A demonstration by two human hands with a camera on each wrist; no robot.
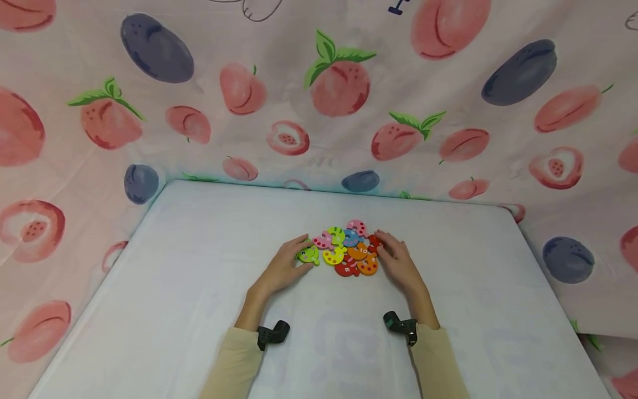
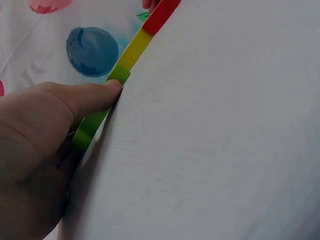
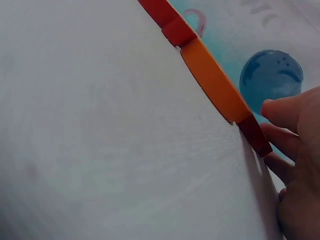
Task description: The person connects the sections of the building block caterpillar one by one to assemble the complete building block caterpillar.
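A cluster of flat, colourful number puzzle pieces lies on the white table. At its left end is a green smiling caterpillar-head piece (image 1: pixel 309 255). My left hand (image 1: pixel 285 266) holds this piece, thumb on its near edge and fingers round the far side; the left wrist view shows the thumb (image 2: pixel 97 97) against the green edge. My right hand (image 1: pixel 400 265) rests at the cluster's right end, its fingers touching a dark red piece (image 3: pixel 256 137). Between the hands lie pink, yellow, blue, orange (image 1: pixel 368 265) and red (image 1: pixel 346 267) pieces, some overlapping.
The white-covered table (image 1: pixel 319 338) meets a fruit-printed cloth (image 1: pixel 279 72) at its back and sides. A dark camera is strapped to each wrist, the left camera (image 1: pixel 273 334) and the right camera (image 1: pixel 401 327) both above the table.
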